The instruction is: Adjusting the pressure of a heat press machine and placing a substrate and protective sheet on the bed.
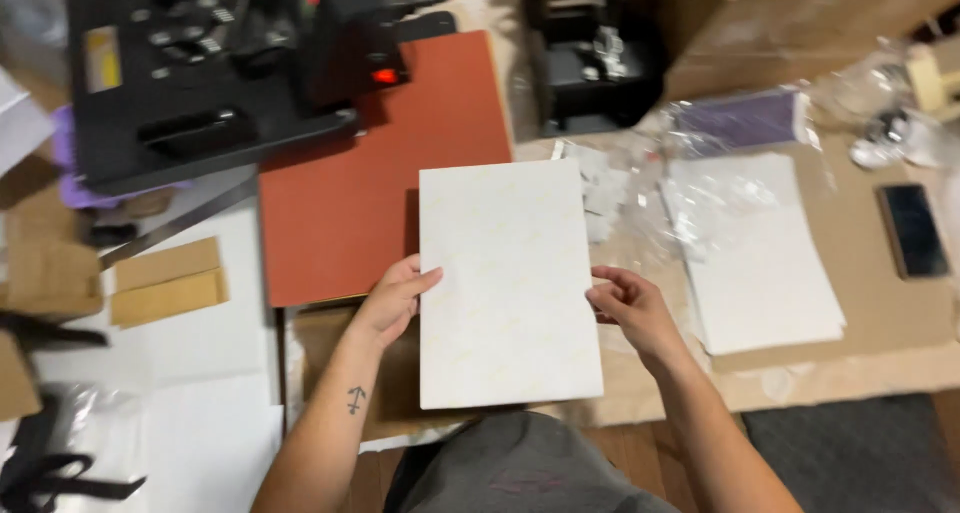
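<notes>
Cluttered cardboard-covered table (pixel 860 358); left hand (pixel 392 301) and right hand (pixel 630 308) pinch a white sheet (pixel 505 283) by its edges, beside the red pad (pixel 345 203).

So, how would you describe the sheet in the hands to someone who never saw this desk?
Find the red mat under the black press. Just right of it, the left hand and right hand hold one white sheet by its edges. Unlike the paper stack farther right, it is single and bears faint yellowish marks.
</notes>
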